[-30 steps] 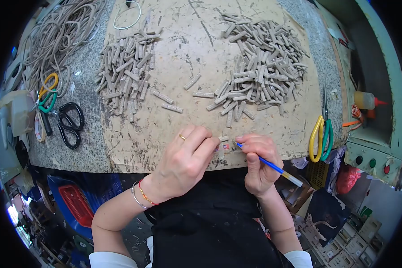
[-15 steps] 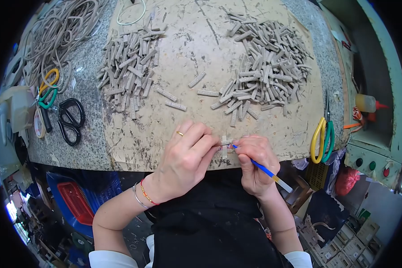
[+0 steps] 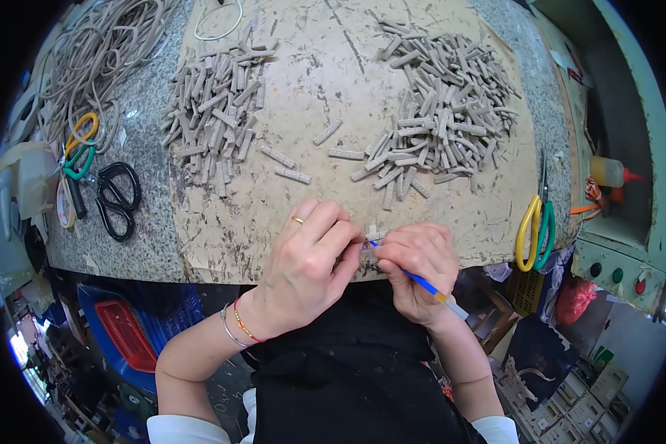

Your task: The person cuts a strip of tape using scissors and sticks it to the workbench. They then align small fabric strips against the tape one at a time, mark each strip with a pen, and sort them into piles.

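My right hand [image 3: 422, 266] is closed around a blue pen [image 3: 429, 287] with a yellowish band and a clear end. The pen slants, its tip pointing up and left toward my left fingertips. Pinched together beside it are the fingers of my left hand [image 3: 307, 255], which wears a ring. A short grey strip [image 3: 376, 236] shows between the two hands near the table's front edge, mostly hidden by fingers; it appears to be in my left hand's pinch. Beyond my hands lie several loose grey cord pieces, including one [image 3: 293, 175] and another [image 3: 327, 132].
Piles of cut grey cord pieces lie on the left [image 3: 218, 111] and right [image 3: 451, 111]. Black-handled scissors [image 3: 117, 200] and a coil of grey cord [image 3: 100, 52] are at left. Yellow-and-green-handled scissors [image 3: 527, 233] lie at right, near a metal cabinet [image 3: 636, 170] with buttons.
My right hand and the pen have shifted slightly left, bringing the pen tip closer to my left fingertips. My left hand has barely moved.
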Demonstrator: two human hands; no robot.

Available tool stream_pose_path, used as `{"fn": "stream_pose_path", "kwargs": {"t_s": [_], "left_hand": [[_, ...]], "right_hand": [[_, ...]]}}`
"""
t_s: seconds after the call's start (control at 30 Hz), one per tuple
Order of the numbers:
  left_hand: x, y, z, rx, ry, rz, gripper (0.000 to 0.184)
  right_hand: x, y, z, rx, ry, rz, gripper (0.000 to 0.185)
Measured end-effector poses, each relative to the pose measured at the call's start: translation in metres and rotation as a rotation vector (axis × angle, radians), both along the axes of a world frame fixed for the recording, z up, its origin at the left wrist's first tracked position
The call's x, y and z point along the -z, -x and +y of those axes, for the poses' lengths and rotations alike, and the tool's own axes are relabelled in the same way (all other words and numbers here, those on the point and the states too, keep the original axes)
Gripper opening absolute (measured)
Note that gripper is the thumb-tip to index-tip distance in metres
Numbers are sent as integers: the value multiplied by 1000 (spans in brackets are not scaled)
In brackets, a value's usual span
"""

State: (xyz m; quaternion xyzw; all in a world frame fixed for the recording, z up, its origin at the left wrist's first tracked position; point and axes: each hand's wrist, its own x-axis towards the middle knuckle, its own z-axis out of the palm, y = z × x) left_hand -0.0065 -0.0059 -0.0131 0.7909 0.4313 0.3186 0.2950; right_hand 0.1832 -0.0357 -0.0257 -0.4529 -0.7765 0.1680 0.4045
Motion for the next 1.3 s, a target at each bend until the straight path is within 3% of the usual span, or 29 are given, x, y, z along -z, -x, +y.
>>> {"fn": "stream_pose_path", "kwargs": {"t_s": [0.17, 0.27, 0.4, 0.6, 0.8, 0.9, 1.3], "left_hand": [[-6, 7, 5, -45, -37, 97, 16], [-13, 29, 41, -289, -178, 342, 12], [-13, 15, 73, -183, -306, 201, 11], [-3, 8, 82, -125, -365, 418, 12], [-28, 1, 29, 205, 108, 165, 13], [-7, -2, 21, 108, 42, 142, 15], [-3, -2, 1, 19, 20, 75, 16]], "right_hand": [[-3, -8, -3, -11, 52, 61, 11], [0, -9, -3, -15, 65, 123, 9], [1, -3, -2, -25, 57, 154, 7], [8, -11, -7, 37, 66, 289, 6], [15, -6, -14, 170, 78, 534, 5], [9, -7, -11, 126, 109, 462, 6], [9, -3, -5, 32, 39, 171, 11]]}}
